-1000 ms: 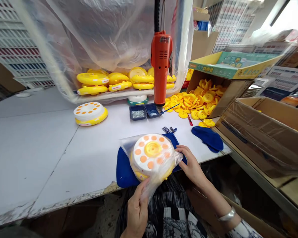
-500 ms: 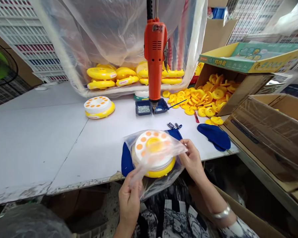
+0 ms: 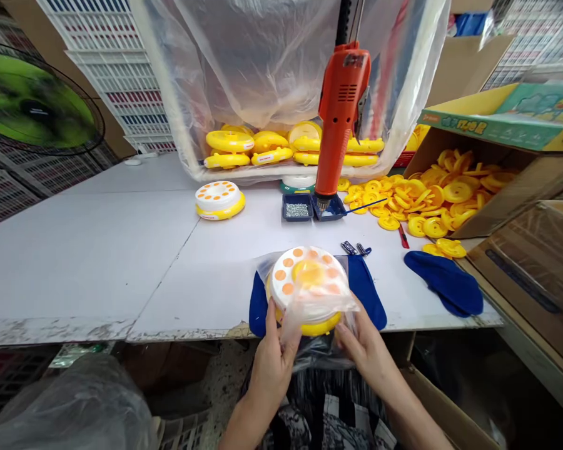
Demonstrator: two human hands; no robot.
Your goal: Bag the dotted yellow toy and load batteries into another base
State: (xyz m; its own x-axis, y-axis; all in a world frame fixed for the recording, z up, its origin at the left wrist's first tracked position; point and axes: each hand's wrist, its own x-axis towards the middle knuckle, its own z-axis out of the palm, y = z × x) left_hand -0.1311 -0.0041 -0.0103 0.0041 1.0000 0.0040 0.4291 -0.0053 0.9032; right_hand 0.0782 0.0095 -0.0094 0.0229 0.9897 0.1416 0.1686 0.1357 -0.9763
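A round toy (image 3: 307,284), white on top with orange dots and a yellow hub and base, sits inside a clear plastic bag (image 3: 323,312) at the table's front edge, on a blue cloth (image 3: 366,294). My left hand (image 3: 273,359) grips the bag's near left edge with fingers closed on the film. My right hand (image 3: 363,347) holds the bag's near right side against the toy's yellow base. Both hands are just below the table edge.
An orange electric screwdriver (image 3: 340,119) hangs above two small blue screw trays (image 3: 297,207). A second toy (image 3: 219,200) lies further back left. Loose yellow discs (image 3: 417,200) spill from a cardboard box (image 3: 497,150). Another blue cloth (image 3: 448,284) lies right. A large plastic bag (image 3: 281,75) holds more yellow toys.
Both hands came together at the near side of the bagged toy. The bag's flap has been drawn down over the toy. The camera view has shifted left.
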